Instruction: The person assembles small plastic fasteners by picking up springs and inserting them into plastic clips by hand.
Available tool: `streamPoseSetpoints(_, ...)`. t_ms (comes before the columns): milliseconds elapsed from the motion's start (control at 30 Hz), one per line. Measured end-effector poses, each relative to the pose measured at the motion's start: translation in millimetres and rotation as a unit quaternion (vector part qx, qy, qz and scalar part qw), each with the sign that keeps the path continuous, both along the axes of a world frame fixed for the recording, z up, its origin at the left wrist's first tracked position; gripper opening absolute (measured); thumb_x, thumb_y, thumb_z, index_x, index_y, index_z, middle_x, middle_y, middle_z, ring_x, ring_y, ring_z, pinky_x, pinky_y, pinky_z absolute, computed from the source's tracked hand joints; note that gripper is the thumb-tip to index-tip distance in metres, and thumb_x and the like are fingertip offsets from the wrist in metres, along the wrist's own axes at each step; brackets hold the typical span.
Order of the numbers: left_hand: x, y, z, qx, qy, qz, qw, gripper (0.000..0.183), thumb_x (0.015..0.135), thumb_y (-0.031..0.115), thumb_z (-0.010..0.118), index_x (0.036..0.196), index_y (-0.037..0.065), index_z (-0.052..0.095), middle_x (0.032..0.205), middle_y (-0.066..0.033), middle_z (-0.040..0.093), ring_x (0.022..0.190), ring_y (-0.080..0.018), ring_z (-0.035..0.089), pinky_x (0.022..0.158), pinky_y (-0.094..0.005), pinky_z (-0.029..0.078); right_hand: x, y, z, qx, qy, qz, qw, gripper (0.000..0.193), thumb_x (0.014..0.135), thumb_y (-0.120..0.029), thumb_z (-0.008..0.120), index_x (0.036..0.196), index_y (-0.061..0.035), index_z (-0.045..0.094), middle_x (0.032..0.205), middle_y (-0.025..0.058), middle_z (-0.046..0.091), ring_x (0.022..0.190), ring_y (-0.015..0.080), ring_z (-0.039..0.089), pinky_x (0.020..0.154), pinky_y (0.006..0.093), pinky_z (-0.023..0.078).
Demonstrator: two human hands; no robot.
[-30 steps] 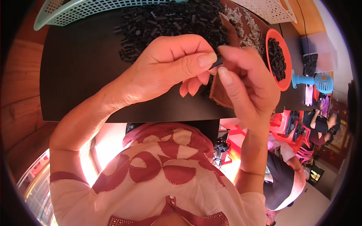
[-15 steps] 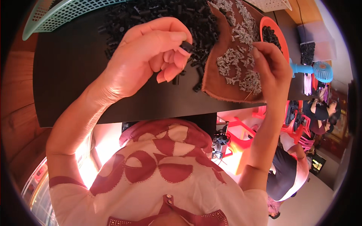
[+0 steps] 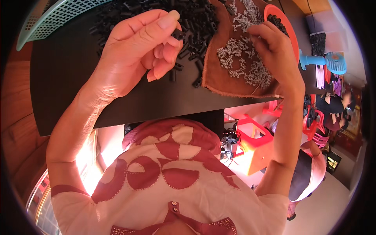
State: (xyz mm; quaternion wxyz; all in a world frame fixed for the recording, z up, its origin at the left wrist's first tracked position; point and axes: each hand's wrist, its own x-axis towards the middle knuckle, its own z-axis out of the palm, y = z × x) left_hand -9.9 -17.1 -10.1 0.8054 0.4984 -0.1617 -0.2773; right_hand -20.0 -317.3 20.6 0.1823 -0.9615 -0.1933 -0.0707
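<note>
Brown cloth (image 3: 211,73): bears silvery coils (image 3: 229,55), red bowl (image 3: 291,30) beside
Left hand (image 3: 133,47): pinches black piece (image 3: 178,35)
Right hand (image 3: 277,53): half-curled above coils, hold unclear

The left hand (image 3: 133,51) covers part of the small black tube (image 3: 178,34) it pinches. Whether the right hand (image 3: 276,55) holds anything between its fingertips cannot be told; it hides some silvery springs (image 3: 231,55), too tiny to count, and part of the red bowl (image 3: 290,30). The far edge cuts off the pile of black tubes (image 3: 194,21) and green basket (image 3: 55,23).
</note>
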Motion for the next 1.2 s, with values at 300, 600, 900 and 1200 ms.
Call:
streamPoseSetpoints(300,-1,-1,1,-0.005,-0.026,-0.001,1.000,0.033,0.105,0.029,0.039,0.090,0.002,0.049,0.073,-0.0037,0.048,0.047,-0.0072,0.040,0.042,-0.0194,0.030,-17,-4,5,0.004,0.126,0.020,0.992,0.017,0.083,0.000,0.060,0.100,0.0009,0.063,0.089,0.0144,0.061,0.081,0.0329,0.061,0.072,0.0383,0.047)
streamPoseSetpoints(600,3,-1,-3,-0.010,-0.048,-0.014,0.999,0.033,0.105,0.030,0.038,0.090,0.002,0.048,0.074,-0.0035,0.047,0.047,-0.0069,0.039,0.041,-0.0190,0.029,-33,-2,18,0.025,0.135,0.016,0.990,0.018,0.083,0.001,0.058,0.101,-0.0004,0.062,0.090,0.0117,0.061,0.081,0.0306,0.060,0.072,0.0370,0.047)
streamPoseSetpoints(900,2,-4,-2,-0.008,-0.061,-0.017,0.998,0.032,0.105,0.029,0.036,0.091,0.002,0.048,0.074,-0.0032,0.046,0.049,-0.0065,0.039,0.041,-0.0186,0.029,-31,-2,4,-0.019,0.049,0.030,0.998,0.016,0.084,0.000,0.059,0.099,-0.0032,0.062,0.087,0.0127,0.058,0.083,0.0334,0.059,0.071,0.0397,0.046)
streamPoseSetpoints(1200,2,-2,-2,-0.008,-0.066,-0.014,0.998,0.032,0.106,0.027,0.034,0.089,0.003,0.046,0.073,-0.0030,0.046,0.048,-0.0067,0.037,0.040,-0.0187,0.029,-52,11,8,-0.012,0.111,0.018,0.994,0.010,0.084,-0.002,0.061,0.094,-0.0031,0.061,0.084,0.0108,0.056,0.075,0.0323,0.059,0.065,0.0391,0.046)
